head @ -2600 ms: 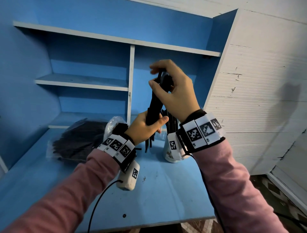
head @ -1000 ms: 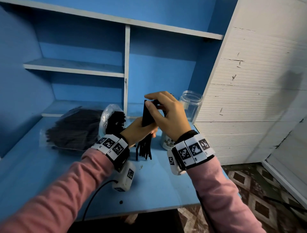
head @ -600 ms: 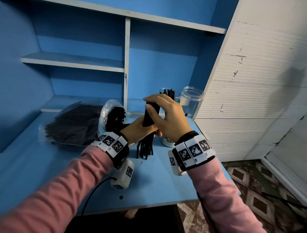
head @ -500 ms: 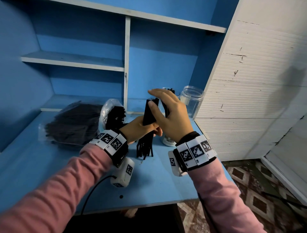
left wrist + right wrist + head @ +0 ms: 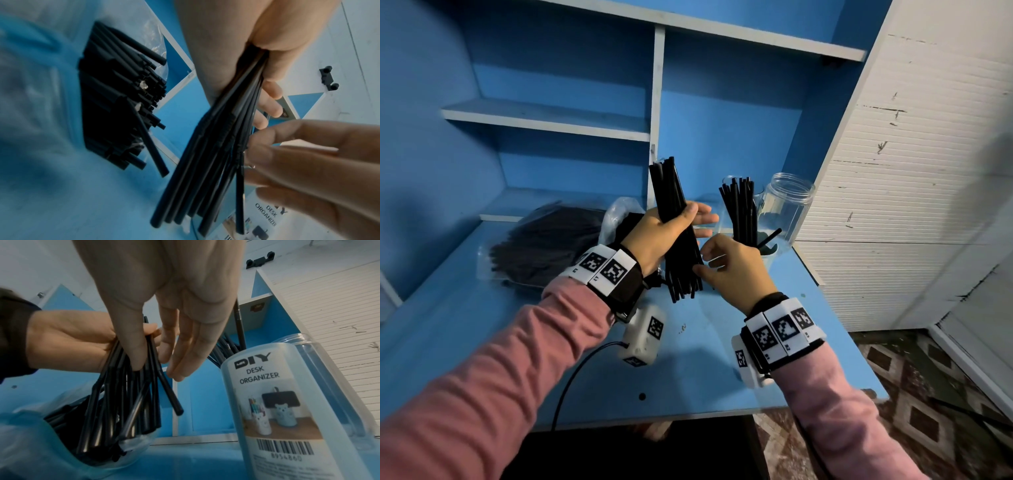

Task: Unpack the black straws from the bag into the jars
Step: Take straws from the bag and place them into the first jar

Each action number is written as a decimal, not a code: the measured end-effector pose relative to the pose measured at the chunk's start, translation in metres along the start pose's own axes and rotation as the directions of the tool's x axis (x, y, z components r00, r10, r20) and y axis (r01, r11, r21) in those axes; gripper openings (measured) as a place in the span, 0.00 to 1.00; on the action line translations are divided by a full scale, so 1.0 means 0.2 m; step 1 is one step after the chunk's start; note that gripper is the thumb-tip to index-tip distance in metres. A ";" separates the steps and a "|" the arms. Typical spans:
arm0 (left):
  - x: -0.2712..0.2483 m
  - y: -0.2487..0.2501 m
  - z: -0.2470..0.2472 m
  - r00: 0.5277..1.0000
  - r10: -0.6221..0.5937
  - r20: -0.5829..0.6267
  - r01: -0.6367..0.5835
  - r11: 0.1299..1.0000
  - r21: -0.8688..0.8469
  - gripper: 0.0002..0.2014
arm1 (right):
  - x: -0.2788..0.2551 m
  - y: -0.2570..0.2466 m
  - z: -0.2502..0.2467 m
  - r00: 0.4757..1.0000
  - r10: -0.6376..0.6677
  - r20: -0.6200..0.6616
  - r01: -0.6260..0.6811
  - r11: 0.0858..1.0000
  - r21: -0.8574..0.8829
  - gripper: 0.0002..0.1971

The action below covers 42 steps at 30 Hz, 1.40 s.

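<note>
My left hand holds a bundle of black straws upright above the blue desk, thumb across it and fingers stretched out behind. My right hand is beside the bundle's lower end; its thumb and fingertips touch the straws with relaxed fingers. In the left wrist view the bundle fans out below the palm. A labelled jar with several straws standing in it is just right of the hands. A clear jar stands behind it. The plastic bag full of straws lies to the left, its mouth open.
The blue desk has a front edge close to my arms and a right edge by the white slatted wall. Blue shelves rise behind. A cable hangs from my left wrist camera.
My right hand has dropped from the top of the bundle to its lower end. The left hand has lifted the bundle, and its fingers have straightened behind it.
</note>
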<state>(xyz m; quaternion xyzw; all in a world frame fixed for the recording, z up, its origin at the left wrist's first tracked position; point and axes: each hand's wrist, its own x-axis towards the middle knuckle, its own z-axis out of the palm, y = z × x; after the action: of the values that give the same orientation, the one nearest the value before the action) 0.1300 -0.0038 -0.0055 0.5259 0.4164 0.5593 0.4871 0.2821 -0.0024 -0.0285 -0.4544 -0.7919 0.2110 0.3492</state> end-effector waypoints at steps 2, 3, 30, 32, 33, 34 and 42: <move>0.00 0.01 0.00 1.000 0.008 0.015 -0.008 1.000 -0.007 0.15 | 0.01 -0.01 0.01 1.000 0.027 0.015 -0.026 0.999 -0.029 0.11; 0.00 0.02 0.00 1.000 0.011 0.022 -0.010 1.000 -0.013 0.15 | 0.01 -0.01 0.01 0.999 0.042 0.022 -0.041 0.998 -0.044 0.12; 0.00 -0.01 -0.06 0.955 0.176 -0.238 -0.170 0.984 0.048 0.10 | 0.07 -0.09 0.00 0.982 0.167 -0.087 -0.173 0.982 -0.078 0.06; 0.00 0.03 -0.04 0.921 0.306 -0.241 -0.279 0.950 0.138 0.11 | 0.08 -0.11 -0.03 0.987 0.146 -0.072 -0.156 0.974 -0.162 0.07; 0.00 0.05 -0.03 0.907 0.359 -0.222 -0.325 0.929 0.174 0.11 | 0.08 -0.12 -0.04 0.988 0.141 -0.062 -0.150 0.969 -0.195 0.08; 0.00 0.07 -0.02 0.894 0.405 -0.194 -0.367 0.908 0.202 0.11 | 0.09 -0.13 -0.05 0.990 0.131 -0.052 -0.140 0.964 -0.228 0.09; 0.04 0.09 0.00 0.885 0.465 0.025 -0.425 0.783 0.455 0.11 | 0.09 -0.23 -0.20 0.990 -0.045 -0.133 0.003 0.953 -0.302 0.10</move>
<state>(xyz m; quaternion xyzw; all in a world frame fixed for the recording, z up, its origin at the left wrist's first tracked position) 0.1286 0.0016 0.0148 0.6815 0.4191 0.5698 0.1878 0.2797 -0.0086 0.0338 -0.5061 -0.7942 0.0520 0.3324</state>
